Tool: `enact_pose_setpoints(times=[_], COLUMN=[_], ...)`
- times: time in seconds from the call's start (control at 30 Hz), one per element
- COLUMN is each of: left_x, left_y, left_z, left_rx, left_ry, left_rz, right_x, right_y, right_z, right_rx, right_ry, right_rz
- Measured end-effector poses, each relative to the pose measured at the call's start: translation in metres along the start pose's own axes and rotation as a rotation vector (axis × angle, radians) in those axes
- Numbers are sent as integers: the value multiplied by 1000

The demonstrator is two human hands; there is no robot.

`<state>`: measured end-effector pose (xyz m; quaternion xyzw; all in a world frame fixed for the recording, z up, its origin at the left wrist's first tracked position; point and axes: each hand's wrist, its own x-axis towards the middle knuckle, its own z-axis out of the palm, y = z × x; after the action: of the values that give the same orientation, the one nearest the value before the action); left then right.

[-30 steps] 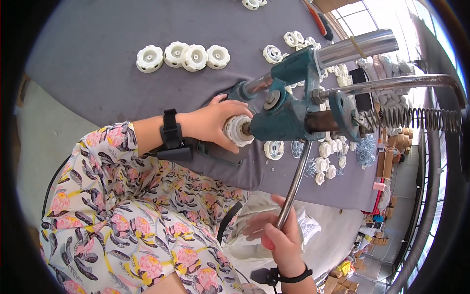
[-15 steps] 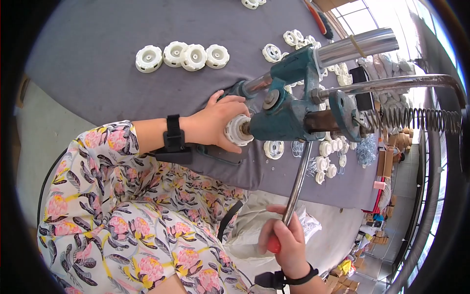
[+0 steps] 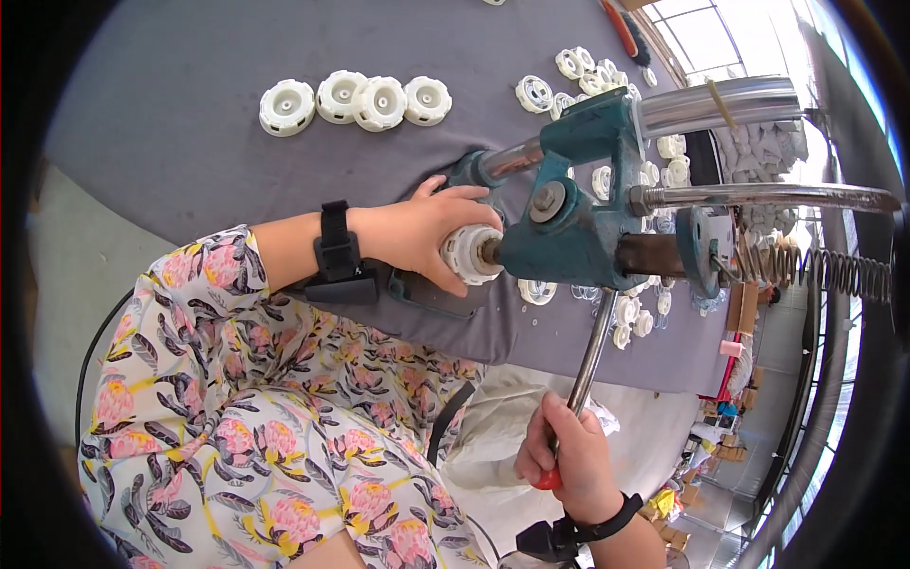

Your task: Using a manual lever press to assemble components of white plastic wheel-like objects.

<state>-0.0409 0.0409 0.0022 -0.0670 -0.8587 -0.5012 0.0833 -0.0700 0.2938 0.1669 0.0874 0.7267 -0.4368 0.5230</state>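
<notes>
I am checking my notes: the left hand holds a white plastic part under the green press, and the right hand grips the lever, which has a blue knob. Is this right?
Not quite. In the head view the knob in the right hand is red, not blue. The left hand does hold the white plastic part at the green press.

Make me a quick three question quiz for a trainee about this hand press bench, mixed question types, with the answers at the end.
1. True or false: the left hand holds a white round part at the ram of the teal press.
2. What does the right hand grip? A) the metal lever with a red knob B) the coil spring C) a loose white part
3. How many white round caps lie in the row on the grey table at upper left?

Key: 1 true; 2 A; 3 four.
</notes>
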Motion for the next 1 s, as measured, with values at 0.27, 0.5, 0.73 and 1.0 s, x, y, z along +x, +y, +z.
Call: enact_pose_setpoints(times=[0.27, 0.5, 0.73, 1.0], left_x=[-1, -5, -8, -6], left_y=[-3, -1, 1, 0], left_z=[25, 30, 36, 40], left_rx=[47, 128, 194, 211], left_ry=[185, 306, 377, 449], left_rz=[17, 12, -6, 7], right_x=[63, 63, 44, 64], right_y=[50, 52, 42, 51], right_z=[8, 9, 10, 12], right_rx=[24, 47, 29, 76], right_ry=[95, 70, 66, 87], right_rz=[-406, -436, -351, -412])
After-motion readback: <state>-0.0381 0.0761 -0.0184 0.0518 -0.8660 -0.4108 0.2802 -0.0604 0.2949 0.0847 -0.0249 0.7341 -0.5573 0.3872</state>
